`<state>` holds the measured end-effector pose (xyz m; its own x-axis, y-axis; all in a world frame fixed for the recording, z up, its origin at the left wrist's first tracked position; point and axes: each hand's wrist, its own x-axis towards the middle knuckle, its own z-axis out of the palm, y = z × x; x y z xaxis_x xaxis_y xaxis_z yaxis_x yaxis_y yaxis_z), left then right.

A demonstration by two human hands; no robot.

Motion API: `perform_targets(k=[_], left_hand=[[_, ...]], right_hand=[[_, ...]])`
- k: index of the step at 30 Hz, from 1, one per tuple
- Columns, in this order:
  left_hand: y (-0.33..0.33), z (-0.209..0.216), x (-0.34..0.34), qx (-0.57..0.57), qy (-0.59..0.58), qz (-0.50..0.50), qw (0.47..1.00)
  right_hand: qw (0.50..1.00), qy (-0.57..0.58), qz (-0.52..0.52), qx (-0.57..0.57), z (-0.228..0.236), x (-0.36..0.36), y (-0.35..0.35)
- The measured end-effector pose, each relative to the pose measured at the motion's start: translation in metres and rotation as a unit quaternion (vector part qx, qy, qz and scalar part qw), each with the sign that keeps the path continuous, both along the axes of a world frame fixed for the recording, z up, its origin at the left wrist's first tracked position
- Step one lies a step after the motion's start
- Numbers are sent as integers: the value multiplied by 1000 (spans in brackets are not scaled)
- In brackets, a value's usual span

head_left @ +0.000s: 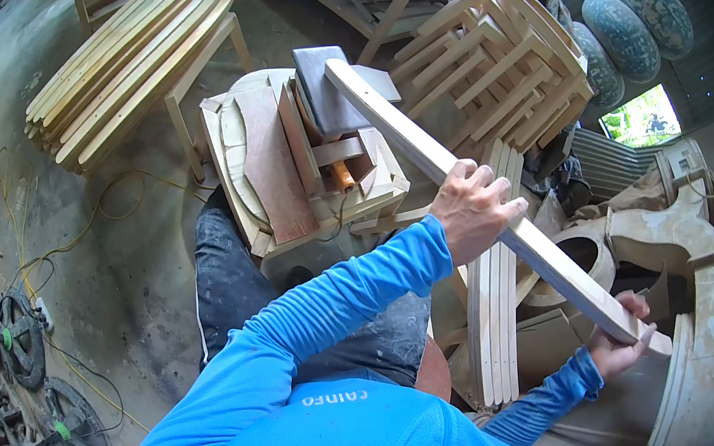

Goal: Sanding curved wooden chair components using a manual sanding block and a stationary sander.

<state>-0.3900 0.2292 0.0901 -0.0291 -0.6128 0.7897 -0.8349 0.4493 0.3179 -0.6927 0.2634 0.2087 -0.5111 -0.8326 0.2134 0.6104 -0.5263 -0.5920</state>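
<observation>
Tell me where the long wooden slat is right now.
In the head view, the long wooden slat runs diagonally right of centre, gripped by the left hand mid-length and the right hand near its lower end, above the stacked boards.

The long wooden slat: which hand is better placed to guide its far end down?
Probably the left hand. It wraps the wooden slat near mid-length, closer to the far end above the grey block. The right hand only holds the near end.
</observation>
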Motion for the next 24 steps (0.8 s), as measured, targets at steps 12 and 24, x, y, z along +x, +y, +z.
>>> perform_targets(k=[12,24], left_hand=[[-65,-37,118,15,-8,11,1000],[-77,-100,209,215,39,214,952]], right_hand=[[966,223,104,-81,-29,82,-66],[910,262,200,-251,-128,352,-174]])
